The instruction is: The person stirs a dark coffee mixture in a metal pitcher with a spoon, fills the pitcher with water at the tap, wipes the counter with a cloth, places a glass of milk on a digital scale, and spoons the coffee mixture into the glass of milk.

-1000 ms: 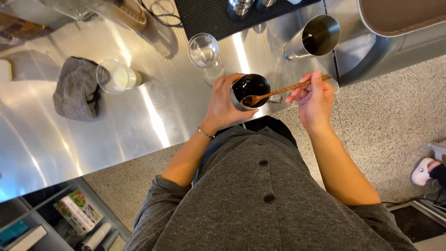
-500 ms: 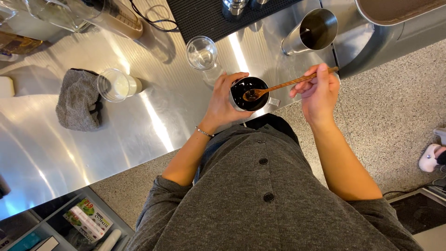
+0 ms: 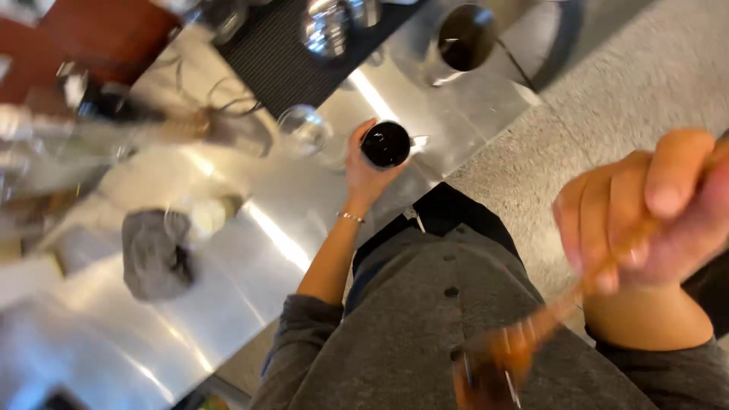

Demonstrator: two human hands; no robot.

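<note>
The dark cup (image 3: 386, 143) sits in the left hand (image 3: 364, 171), grip wrapped round its side, above the steel table (image 3: 288, 220). The right hand (image 3: 653, 209), at four o'clock and close to the camera, pinches a blurred wooden spoon (image 3: 531, 334). A clear glass (image 3: 302, 129) stands at nine o'clock, a grey cloth (image 3: 156, 254) at eight.

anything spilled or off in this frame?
No spill visible. The left hand holds the dark cup upright over the steel counter. The right hand holds the wooden spoon close to the camera, blurred. A grey cloth lies crumpled.
</note>
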